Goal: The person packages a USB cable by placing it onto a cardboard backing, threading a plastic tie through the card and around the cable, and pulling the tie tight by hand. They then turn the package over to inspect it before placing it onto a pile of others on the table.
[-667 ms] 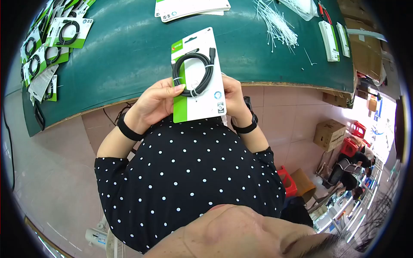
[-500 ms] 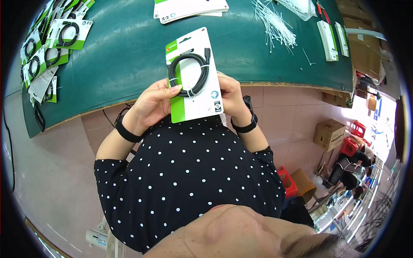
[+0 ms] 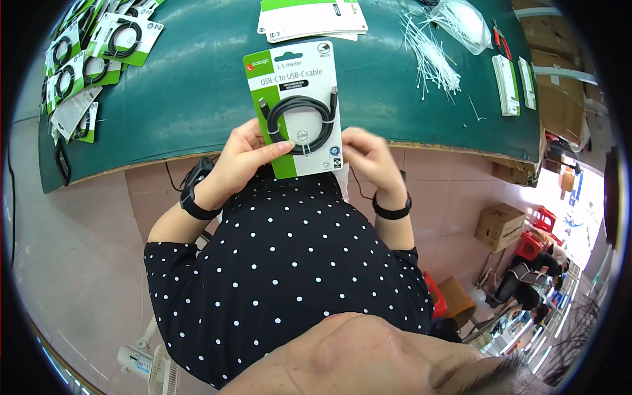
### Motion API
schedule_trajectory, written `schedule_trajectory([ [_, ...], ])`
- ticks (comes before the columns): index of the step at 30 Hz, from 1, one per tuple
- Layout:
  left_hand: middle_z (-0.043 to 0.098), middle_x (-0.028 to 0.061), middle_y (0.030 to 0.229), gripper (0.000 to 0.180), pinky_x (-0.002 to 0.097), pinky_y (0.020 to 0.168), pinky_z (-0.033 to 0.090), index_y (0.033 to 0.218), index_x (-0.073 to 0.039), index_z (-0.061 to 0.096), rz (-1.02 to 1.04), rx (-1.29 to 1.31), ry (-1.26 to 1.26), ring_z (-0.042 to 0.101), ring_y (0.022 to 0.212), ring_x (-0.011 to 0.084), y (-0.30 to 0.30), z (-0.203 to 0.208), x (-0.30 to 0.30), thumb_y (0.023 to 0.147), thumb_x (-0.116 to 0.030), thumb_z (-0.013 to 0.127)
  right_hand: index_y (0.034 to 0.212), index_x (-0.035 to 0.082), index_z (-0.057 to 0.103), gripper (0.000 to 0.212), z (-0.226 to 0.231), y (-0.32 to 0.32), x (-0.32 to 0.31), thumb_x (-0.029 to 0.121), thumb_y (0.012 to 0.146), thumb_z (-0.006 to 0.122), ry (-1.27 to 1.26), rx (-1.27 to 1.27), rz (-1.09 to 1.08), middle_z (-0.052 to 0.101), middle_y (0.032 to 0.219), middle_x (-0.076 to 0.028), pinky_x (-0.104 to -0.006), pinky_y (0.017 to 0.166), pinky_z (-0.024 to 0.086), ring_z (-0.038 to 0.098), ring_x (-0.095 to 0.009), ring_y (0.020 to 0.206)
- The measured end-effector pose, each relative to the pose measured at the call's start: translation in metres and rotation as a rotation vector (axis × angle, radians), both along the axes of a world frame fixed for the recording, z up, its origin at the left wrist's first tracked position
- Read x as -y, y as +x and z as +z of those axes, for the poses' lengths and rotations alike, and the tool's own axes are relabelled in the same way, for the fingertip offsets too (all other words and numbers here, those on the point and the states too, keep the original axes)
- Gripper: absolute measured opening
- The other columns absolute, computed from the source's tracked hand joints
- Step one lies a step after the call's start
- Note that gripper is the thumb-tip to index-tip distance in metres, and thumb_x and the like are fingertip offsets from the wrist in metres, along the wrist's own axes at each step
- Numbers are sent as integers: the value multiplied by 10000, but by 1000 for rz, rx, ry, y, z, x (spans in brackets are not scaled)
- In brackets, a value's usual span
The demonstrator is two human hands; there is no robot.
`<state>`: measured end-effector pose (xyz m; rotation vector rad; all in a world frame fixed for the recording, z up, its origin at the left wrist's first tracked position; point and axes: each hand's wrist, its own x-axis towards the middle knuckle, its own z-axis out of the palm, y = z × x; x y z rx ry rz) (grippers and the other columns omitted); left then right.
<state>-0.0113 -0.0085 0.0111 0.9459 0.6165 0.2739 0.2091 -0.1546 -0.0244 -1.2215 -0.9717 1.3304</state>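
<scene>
My left hand [image 3: 251, 155] grips the lower left side of a white and green packaging card [image 3: 284, 168], its thumb across the front. A black coiled cable [image 3: 329, 125] with a plug at each end lies on the card, held by white ties. The card is tilted up toward me in front of the table's near edge. Just off the card's lower right edge is my right hand [image 3: 374, 161], its fingers curled in and slightly blurred. Whatever its fingertips may hold is hidden.
On the green table [image 3: 197, 72], several carded cables [image 3: 122, 41] pile up at the left. Flat cards [image 3: 313, 23] are stacked at the back. Loose white cable ties [image 3: 431, 59], a plastic bag [image 3: 464, 26], red-handled pliers [image 3: 501, 43] and a card bundle [image 3: 505, 85] lie at the right.
The card has turned to face me more squarely, showing its printed front. My right hand has moved right, off the card's edge. My left hand keeps its hold.
</scene>
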Motion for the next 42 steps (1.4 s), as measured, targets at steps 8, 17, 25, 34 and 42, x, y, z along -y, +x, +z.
schedule_trajectory([
  [8, 656, 79, 1090, 305, 280, 859, 522, 1173, 24, 561, -72, 65, 208, 624, 987, 122, 11, 5, 2, 901, -70, 662, 1084, -48, 625, 253, 33, -15, -33, 67, 871, 697, 20, -104, -299, 664, 1016, -73, -225, 760, 486, 601, -81, 887],
  [17, 675, 74, 1036, 248, 265, 809, 538, 1119, 27, 605, -12, 56, 3, 645, 913, 124, 3, 4, -17, 923, -120, 646, 965, -36, 645, 200, 47, -30, -47, 128, 874, 714, 28, -81, -297, 659, 839, -13, -192, 601, 455, 569, -35, 711],
  [25, 674, 93, 1066, 248, 283, 806, 542, 1136, 14, 599, 84, 138, -29, 654, 905, 127, -4, 14, -26, 923, -108, 633, 1031, -36, 634, 212, 44, -31, -76, 140, 918, 661, 14, -153, -352, 659, 873, -15, -194, 638, 458, 571, -40, 755],
  [34, 682, 59, 1028, 233, 289, 774, 554, 1127, -30, 591, 633, 104, 246, 674, 880, 145, -84, 69, -153, 927, -143, 631, 1084, -28, 627, 215, 50, -31, -91, 126, 934, 627, 93, 68, -273, 674, 868, -46, -176, 598, 437, 549, -45, 674],
  [42, 647, -5, 839, 196, 227, 562, 489, 976, -88, 610, 920, 11, 578, 607, 672, 107, -154, 107, -343, 870, -210, 721, 1019, 2, 660, 169, 44, 6, -40, 144, 934, 623, -67, 205, -438, 676, 823, -44, -162, 540, 385, 520, -27, 622],
])
